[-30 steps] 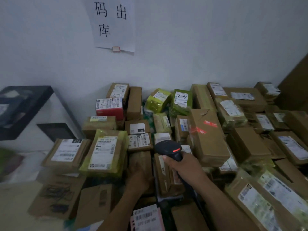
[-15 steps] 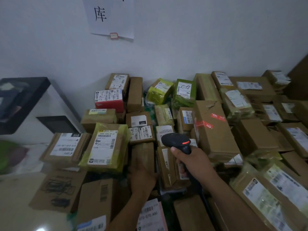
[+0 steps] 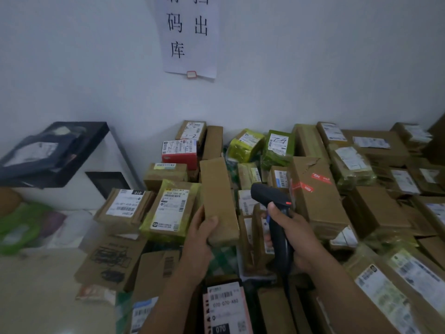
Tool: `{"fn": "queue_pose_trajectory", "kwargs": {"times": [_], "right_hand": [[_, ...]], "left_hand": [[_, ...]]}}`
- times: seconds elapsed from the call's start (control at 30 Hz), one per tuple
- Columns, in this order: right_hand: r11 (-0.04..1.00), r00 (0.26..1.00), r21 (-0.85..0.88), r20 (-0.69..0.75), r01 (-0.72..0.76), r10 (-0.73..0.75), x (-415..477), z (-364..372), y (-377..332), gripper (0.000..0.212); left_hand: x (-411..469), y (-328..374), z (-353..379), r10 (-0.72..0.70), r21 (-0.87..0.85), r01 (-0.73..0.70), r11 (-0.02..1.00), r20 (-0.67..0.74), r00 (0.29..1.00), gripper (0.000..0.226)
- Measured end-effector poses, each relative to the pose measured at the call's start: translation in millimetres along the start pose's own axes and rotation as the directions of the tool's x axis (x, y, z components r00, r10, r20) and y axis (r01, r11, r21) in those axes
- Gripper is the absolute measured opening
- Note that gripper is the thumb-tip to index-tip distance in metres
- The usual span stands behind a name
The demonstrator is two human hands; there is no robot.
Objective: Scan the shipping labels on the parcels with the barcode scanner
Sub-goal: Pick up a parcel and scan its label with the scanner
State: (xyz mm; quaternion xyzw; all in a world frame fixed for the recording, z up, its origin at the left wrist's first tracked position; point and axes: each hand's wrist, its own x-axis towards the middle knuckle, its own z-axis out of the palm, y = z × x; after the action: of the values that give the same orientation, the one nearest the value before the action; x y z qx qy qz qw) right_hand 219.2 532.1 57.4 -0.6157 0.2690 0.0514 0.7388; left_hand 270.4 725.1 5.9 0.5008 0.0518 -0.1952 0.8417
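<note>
My left hand point(image 3: 198, 239) grips the near end of a long plain brown cardboard parcel point(image 3: 218, 198), lifted and tilted up out of the pile; no label shows on its visible face. To its right, my right hand point(image 3: 292, 235) is closed on the handle of a black barcode scanner point(image 3: 271, 196), whose head points away and to the left over the pile. A red light shows on the scanner's side. Around both hands lies a dense heap of parcels, among them a yellow-taped one with a big white shipping label point(image 3: 169, 208).
A white machine with a black top point(image 3: 72, 165) stands at the left against the wall. A paper sign point(image 3: 189, 37) hangs on the wall above. A red box point(image 3: 179, 154) and green-wrapped parcels point(image 3: 277, 147) lie at the back. Brown boxes fill the right side point(image 3: 375, 208).
My left hand has lifted the long brown parcel up out of the pile, where before it rested low among the boxes. The scanner has stayed close beside it. The camera has tilted upward.
</note>
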Motion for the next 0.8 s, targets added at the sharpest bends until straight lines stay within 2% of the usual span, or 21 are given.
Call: {"fn": "queue_pose_trajectory", "kwargs": {"times": [0.07,0.13,0.27,0.33,0.4,0.47,0.57,0.67,0.8], "right_hand": [[0.998,0.996,0.065,0.085,0.006,-0.011,-5.2,2.1,1.1,0.049],[0.995,0.989,0.086,0.136,0.048,-0.059,-11.7,6.1,3.5,0.047],[0.982,0.981,-0.031,0.060,0.185,-0.183,-26.1,16.8,7.1,0.066],[0.969,0.973,-0.090,0.042,0.231,-0.228,-32.8,20.2,7.1,0.060],[0.963,0.970,-0.118,0.045,0.244,-0.240,-39.9,19.5,5.3,0.048],[0.957,0.969,-0.152,0.058,0.246,-0.239,-45.1,15.0,2.8,0.038],[0.927,0.968,-0.281,0.084,0.249,-0.235,-49.6,4.4,-0.2,0.027],[0.889,0.976,-0.405,0.126,0.215,-0.179,-55.1,-5.0,-0.1,0.027],[0.843,0.976,-0.497,0.163,0.205,-0.141,-61.8,-11.0,3.0,0.032]], "left_hand": [[-9.5,5.4,-1.8,-0.003,-0.173,0.024,0.985,0.121,0.993,0.051],[-15.3,6.6,-2.3,-0.009,-0.159,0.036,0.987,0.170,0.985,0.055],[-22.7,8.3,3.0,-0.033,0.135,0.008,0.991,0.180,0.983,0.059],[-26.0,12.1,7.3,-0.061,0.324,0.012,0.946,0.143,0.988,0.082],[-26.7,12.8,6.7,-0.071,0.441,0.034,0.897,0.067,0.995,0.082],[-24.9,12.1,3.1,-0.053,0.393,0.033,0.919,0.041,0.998,0.065],[-22.8,14.7,-4.0,0.033,0.264,-0.015,0.964,-0.061,0.998,0.058],[-20.4,18.6,-14.5,0.130,0.225,-0.092,0.970,-0.162,0.978,0.052],[-20.7,23.5,-25.2,0.187,0.171,-0.149,0.974,-0.234,0.954,0.053]]}}
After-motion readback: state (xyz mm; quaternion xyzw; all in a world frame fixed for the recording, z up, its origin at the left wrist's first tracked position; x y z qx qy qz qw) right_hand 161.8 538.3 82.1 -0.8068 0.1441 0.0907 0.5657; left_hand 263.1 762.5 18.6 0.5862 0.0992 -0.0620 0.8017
